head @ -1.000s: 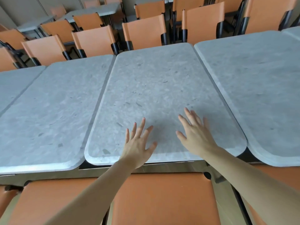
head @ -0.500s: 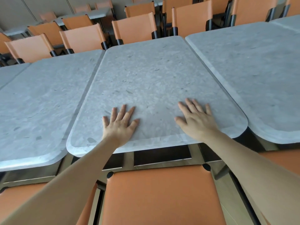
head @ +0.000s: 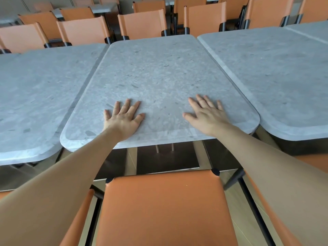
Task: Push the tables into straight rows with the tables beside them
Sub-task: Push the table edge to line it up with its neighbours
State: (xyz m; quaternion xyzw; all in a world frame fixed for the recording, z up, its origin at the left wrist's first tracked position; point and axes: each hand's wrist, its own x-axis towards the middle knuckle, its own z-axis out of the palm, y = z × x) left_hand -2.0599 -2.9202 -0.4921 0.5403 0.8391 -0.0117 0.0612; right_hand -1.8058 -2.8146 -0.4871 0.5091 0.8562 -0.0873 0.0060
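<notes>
Both hands now lie flat on the middle tabletop, which has slid away from the person.

A second ago the left hand hovered with spread fingers; now it and the right hand press open-palmed, gripping nothing, near the front edge of the middle tabletop. That edge now sits further back than the left tabletop and right tabletop, so the row likely still needs correcting. An orange chair stands below.

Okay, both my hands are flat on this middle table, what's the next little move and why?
Probably pull the middle table slightly toward you: its near edge sits farther away than the left table and right table edges. Left hand and right hand lie flat.
</notes>
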